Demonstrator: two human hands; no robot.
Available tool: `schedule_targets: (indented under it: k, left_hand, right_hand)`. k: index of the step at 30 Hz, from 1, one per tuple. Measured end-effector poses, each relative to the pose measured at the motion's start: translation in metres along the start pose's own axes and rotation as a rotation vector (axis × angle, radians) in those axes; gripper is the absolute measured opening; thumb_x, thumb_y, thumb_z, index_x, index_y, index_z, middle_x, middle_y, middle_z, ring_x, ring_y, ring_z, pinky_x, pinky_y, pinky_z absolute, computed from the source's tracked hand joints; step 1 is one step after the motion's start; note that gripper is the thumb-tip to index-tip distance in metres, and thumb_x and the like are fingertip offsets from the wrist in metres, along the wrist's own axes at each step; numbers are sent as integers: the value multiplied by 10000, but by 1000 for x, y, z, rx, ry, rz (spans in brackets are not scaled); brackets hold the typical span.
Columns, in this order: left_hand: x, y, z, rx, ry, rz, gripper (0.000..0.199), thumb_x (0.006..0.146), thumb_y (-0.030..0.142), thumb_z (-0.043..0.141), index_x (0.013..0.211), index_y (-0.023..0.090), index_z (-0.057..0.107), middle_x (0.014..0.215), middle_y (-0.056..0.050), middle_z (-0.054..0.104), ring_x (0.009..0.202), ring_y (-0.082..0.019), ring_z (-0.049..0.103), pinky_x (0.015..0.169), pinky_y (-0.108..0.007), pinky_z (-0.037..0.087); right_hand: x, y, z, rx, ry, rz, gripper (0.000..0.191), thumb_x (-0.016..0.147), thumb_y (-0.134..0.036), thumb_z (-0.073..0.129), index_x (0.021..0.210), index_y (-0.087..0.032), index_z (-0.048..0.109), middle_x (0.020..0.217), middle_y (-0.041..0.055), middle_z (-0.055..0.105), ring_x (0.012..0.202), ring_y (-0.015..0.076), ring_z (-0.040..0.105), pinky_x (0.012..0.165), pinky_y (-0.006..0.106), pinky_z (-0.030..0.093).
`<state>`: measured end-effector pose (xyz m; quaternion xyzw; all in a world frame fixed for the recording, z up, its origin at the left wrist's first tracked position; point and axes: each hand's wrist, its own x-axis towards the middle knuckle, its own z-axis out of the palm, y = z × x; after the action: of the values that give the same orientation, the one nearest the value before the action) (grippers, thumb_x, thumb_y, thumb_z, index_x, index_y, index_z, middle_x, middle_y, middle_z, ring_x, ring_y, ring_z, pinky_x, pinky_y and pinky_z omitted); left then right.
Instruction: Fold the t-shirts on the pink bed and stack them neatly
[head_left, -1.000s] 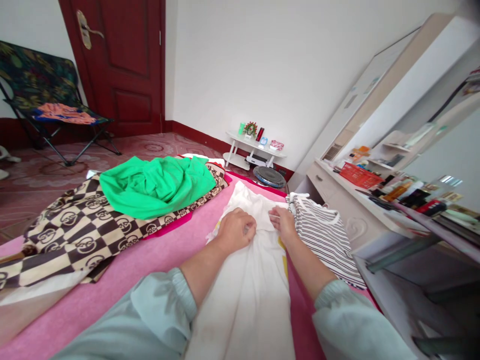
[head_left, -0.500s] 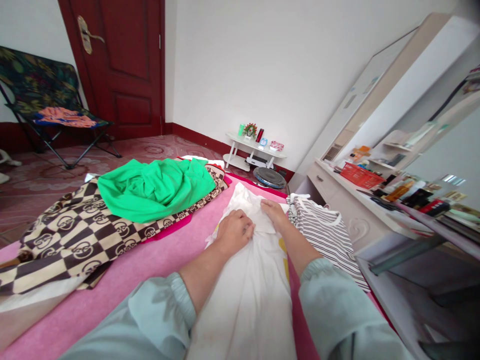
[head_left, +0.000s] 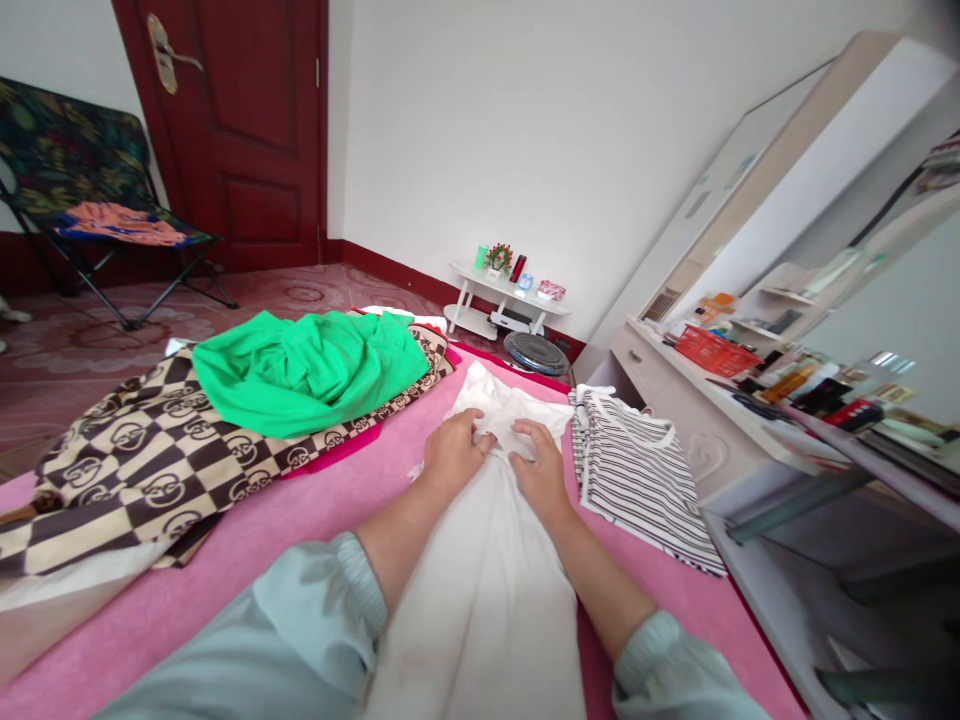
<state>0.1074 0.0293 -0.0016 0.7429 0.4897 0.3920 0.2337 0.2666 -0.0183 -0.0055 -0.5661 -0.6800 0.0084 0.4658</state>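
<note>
A long white garment point(head_left: 472, 600) stretches up the middle of the pink bed cover, its far end wider and wrinkled. My left hand point(head_left: 454, 452) is on its left side, fingers curled into the fabric. Opposite it, across a small gap, my right hand point(head_left: 541, 472) grips the right side with bent fingers. The cloth is gathered narrow between both hands. The fingertips are partly hidden in the folds.
A green garment point(head_left: 307, 370) lies on checked brown-and-cream clothing point(head_left: 142, 450) to the left. Striped folded clothing point(head_left: 637, 470) lies right, beside a dresser point(head_left: 675, 400) with a red basket point(head_left: 716, 350). The pink bed cover point(head_left: 300, 560) lies underneath.
My right hand has moved toward me and inward, its fingers now bent into the cloth. My left hand has shifted slightly left. The yellow print on the garment's right edge no longer shows.
</note>
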Motion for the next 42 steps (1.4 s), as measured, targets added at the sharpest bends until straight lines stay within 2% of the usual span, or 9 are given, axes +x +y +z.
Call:
schedule_targets:
  k: [5,8,12,19,24,27,30,35,42]
  left_hand:
    - [7,-10,7,-370,-18,55,252,851,365,472,774,185,631,736,-21,633,728,-173,565,683,-263,394]
    - [16,-19,16,-477,-52,61,272,869,344,425,825,161,621,763,-22,639,739,-161,573,680,-246,415]
    - [21,-22,22,-579,-150,102,291,865,327,411,834,140,632,741,-17,636,730,-155,582,678,-239,438]
    - [14,-11,12,-625,-212,132,280,835,339,453,753,143,635,771,-20,634,781,-166,570,726,-253,441]
    - [13,-8,9,-608,-187,116,291,845,354,428,767,154,624,760,-14,618,764,-161,565,700,-252,443]
    - [9,-3,7,-451,-142,142,248,764,381,575,900,178,616,818,-8,630,771,-166,579,704,-264,456]
    - [1,5,2,-208,-84,200,478,655,279,680,1111,231,544,953,-22,636,845,-197,598,748,-301,471]
    - [-6,13,-7,-46,-28,248,610,650,108,582,1225,268,456,1068,-45,601,981,-230,574,843,-349,456]
    - [5,2,-6,11,55,226,484,723,72,477,1191,197,477,970,-52,599,873,-191,589,786,-303,469]
  right_hand:
    - [4,-5,2,-67,-32,-54,349,703,-128,587,1039,-225,586,1099,60,596,1068,224,531,970,397,396]
    - [5,-5,2,-65,5,-40,194,802,-194,547,985,-219,605,1042,62,613,1027,211,549,928,377,418]
    - [4,-4,2,-55,41,-35,157,817,-177,527,941,-215,615,1009,55,619,995,201,559,906,360,424]
    - [4,-2,0,36,113,7,103,825,-199,546,896,-212,620,975,41,629,960,186,575,885,338,432]
    - [4,-5,-3,75,142,28,120,861,-257,531,899,-208,635,931,40,633,925,183,582,857,330,440]
    - [3,-7,-2,61,120,27,133,870,-281,527,893,-210,637,915,38,638,905,187,583,843,332,438]
    - [3,-8,-1,33,108,19,130,865,-287,535,892,-214,639,916,35,645,903,192,578,850,340,429]
    - [3,-8,-1,31,132,29,130,862,-266,520,887,-209,634,905,33,642,899,191,578,851,337,426]
    - [2,-7,-1,25,150,54,143,802,-194,514,886,-212,628,903,30,640,885,191,576,850,339,438]
